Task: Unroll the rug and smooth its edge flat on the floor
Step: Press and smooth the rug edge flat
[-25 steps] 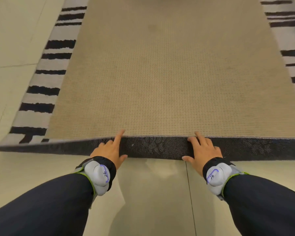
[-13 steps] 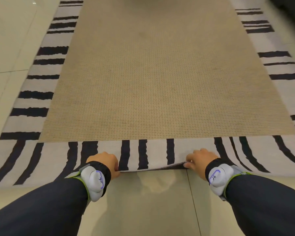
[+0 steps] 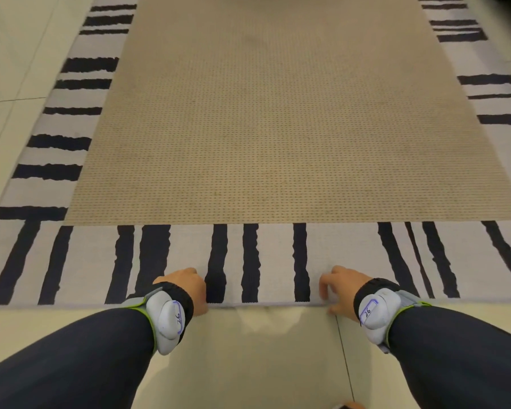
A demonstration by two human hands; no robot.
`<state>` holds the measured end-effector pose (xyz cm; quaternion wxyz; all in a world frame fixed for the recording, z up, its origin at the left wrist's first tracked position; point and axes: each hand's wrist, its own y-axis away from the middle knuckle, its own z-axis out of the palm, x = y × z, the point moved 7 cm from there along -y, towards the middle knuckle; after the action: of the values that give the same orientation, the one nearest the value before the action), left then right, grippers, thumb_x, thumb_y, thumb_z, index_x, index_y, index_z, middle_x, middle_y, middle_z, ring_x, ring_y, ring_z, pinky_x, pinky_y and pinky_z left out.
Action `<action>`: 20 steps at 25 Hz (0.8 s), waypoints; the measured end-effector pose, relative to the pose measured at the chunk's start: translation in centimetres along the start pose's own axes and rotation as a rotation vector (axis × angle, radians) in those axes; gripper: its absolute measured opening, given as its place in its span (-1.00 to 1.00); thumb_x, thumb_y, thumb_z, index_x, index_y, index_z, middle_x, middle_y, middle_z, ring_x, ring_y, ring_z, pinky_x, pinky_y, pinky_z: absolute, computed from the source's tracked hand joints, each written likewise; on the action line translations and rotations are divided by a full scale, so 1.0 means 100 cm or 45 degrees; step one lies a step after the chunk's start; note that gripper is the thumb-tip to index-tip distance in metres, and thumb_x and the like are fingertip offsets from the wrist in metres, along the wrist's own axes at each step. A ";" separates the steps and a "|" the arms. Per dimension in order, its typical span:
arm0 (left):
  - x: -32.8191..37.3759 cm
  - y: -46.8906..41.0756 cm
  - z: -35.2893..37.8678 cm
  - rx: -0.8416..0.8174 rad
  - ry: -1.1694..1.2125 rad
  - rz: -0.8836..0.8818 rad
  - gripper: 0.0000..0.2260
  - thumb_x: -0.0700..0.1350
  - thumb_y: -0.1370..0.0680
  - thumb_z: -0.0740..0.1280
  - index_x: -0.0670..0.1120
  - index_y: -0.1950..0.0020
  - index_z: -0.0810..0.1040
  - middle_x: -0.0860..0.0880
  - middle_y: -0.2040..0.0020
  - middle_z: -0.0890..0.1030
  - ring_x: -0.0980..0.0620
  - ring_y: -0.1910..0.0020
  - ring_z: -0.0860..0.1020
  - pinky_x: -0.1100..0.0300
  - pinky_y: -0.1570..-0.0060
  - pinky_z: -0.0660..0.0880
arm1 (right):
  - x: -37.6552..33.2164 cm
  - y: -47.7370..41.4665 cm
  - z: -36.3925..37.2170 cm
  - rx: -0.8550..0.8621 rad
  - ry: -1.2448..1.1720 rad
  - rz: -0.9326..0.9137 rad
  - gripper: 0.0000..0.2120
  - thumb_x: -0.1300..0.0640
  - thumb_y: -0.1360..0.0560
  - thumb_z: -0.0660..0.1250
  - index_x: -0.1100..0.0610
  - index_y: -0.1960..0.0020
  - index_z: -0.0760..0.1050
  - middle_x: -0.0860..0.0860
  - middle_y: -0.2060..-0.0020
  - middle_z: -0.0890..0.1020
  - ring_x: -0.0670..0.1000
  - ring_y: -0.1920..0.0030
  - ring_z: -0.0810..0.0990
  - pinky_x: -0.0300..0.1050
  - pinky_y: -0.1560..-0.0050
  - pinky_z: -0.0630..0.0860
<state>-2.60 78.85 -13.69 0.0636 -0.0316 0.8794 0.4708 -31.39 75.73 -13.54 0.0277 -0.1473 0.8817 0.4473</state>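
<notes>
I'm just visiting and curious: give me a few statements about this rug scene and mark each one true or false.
1. The rug lies unrolled with its striped border facing up. True.
2. Both hands are at the rug's near edge. True.
3. The left hand is lifted high above the rug. False: it is down at the edge.
4. The rug's centre is bright red. False: it is tan.
5. The right hand holds a tool. False: no tool shows.

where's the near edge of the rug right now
In the head view the rug's near edge lies low on the tiled floor, running side to side, with the left hand and right hand on it.
</notes>
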 end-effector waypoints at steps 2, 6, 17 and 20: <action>0.005 -0.002 0.000 -0.067 -0.047 0.033 -0.66 0.09 -0.50 0.23 -0.08 -0.15 0.56 -0.04 -0.12 0.59 -0.05 -0.07 0.57 0.12 -0.08 0.49 | -0.002 -0.002 0.000 -0.080 0.008 0.035 -0.70 -0.02 -0.43 0.40 0.07 -0.11 0.53 0.01 0.00 0.46 0.04 0.08 0.46 -0.12 -0.04 0.46; 0.019 -0.003 -0.026 0.186 0.170 0.039 -0.63 0.17 -0.53 0.18 -0.04 -0.15 0.54 -0.05 -0.13 0.55 -0.06 -0.09 0.53 0.06 -0.10 0.50 | -0.010 -0.013 -0.013 0.130 -0.199 0.107 -0.64 -0.17 -0.46 0.30 0.08 -0.08 0.52 0.04 -0.04 0.57 0.07 -0.02 0.54 -0.10 -0.02 0.46; 0.062 -0.032 0.000 0.373 0.499 -0.054 0.05 0.56 -0.10 0.24 0.45 -0.29 -0.47 0.24 -0.42 -0.51 -0.20 -0.45 -0.43 -0.60 -0.16 0.07 | -0.019 -0.039 0.008 0.323 -0.266 0.358 0.16 -0.56 -0.13 0.26 -0.29 -0.43 -0.43 -0.13 -0.48 -0.43 0.12 -0.48 -0.45 0.53 -0.35 -0.05; 0.059 -0.032 0.003 0.345 0.509 -0.047 0.13 0.54 -0.05 0.31 0.46 -0.24 -0.53 0.26 -0.36 -0.57 -0.19 -0.44 -0.46 -0.63 -0.13 0.05 | -0.013 -0.039 0.010 0.265 -0.317 0.400 0.28 -0.55 -0.04 0.33 -0.29 -0.40 -0.50 -0.12 -0.45 -0.50 0.15 -0.45 -0.51 0.60 -0.29 -0.03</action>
<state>-8.06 77.35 -17.38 -0.0995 -0.1312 0.9290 0.3315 -29.12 74.67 -16.96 0.0813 0.0519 0.9249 0.3677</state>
